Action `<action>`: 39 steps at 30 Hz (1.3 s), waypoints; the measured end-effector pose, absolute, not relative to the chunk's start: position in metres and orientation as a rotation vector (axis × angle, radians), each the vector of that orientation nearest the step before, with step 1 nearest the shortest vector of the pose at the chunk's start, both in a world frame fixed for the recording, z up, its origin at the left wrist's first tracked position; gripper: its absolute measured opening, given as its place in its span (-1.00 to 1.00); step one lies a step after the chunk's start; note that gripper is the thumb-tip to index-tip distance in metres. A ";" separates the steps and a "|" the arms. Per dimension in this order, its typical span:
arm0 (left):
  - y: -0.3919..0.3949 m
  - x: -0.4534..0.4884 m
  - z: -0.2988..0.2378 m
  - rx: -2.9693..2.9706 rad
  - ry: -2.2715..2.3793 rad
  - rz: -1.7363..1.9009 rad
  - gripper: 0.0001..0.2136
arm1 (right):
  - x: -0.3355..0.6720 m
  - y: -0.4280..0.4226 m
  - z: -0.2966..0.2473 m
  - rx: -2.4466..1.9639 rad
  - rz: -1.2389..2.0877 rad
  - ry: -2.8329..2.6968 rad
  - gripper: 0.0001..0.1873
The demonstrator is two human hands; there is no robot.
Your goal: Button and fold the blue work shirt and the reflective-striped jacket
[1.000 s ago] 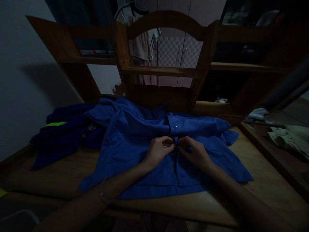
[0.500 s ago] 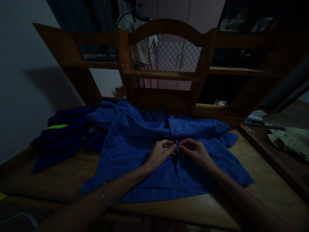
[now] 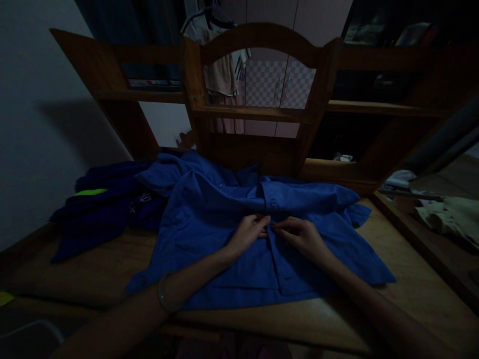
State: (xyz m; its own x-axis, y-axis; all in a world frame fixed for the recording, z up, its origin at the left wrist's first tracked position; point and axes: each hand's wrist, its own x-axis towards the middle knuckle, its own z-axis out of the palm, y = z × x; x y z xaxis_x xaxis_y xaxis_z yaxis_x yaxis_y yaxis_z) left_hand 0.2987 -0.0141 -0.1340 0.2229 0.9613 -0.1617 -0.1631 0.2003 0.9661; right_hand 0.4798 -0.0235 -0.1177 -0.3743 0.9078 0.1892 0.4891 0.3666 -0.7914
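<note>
Blue shirt [image 3: 209, 234], short-sleeved, spread front up across wooden desk [image 3: 404, 279], collar toward the shelf unit [image 3: 258, 50], hem at the near edge. Laid flat, probably so that the front opening lies straight and within reach of both hands. Top button [image 3: 273, 203] just under the collar, seemingly fastened.

Left hand [image 3: 249, 232]: resting on the shirt at mid-chest, fingers curled shut, tips pinching one edge of the front opening. Thin bangle [image 3: 161, 294] on the forearm.

Right hand [image 3: 301, 237]: opposite, fingers likewise closed, tips nipping the other edge of the opening. Tips of both hands almost touching, just below the top button; held so, likely to draw the two edges together. Too dim to tell whether a button sits between the fingertips.

Round about: heap of darker blue clothes [image 3: 101, 209] at left, touching the shirt's sleeve, marked with a yellow-green stripe [image 3: 90, 192]. Pale cloth [image 3: 449, 217] at far right, well apart. Hanging clothes [image 3: 220, 75] and a pink checked cupboard [image 3: 284, 85] seen through the shelf unit's arch.

Obstructions: none between hands and shirt. Shelf unit close behind the collar, dark heap crowding the left sleeve
</note>
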 end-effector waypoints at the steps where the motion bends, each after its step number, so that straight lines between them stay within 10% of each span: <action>1: -0.013 0.298 -0.133 1.021 0.993 0.995 -0.81 | 0.480 -0.025 -0.117 -1.209 0.818 -2.038 -0.77; 39: -0.017 0.288 -0.133 2.271 1.201 0.837 -0.73 | 0.490 -0.029 -0.099 -1.275 0.725 -1.897 -0.62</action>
State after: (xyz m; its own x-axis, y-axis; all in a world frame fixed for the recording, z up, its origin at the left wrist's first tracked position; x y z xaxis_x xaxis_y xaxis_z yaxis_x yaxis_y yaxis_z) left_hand 0.2878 -0.0170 -0.1335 0.4409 0.8436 0.3066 0.5798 -0.5284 0.6202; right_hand 0.4904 -0.0292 -0.0994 -0.2453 0.9349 0.2564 0.5259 0.3505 -0.7750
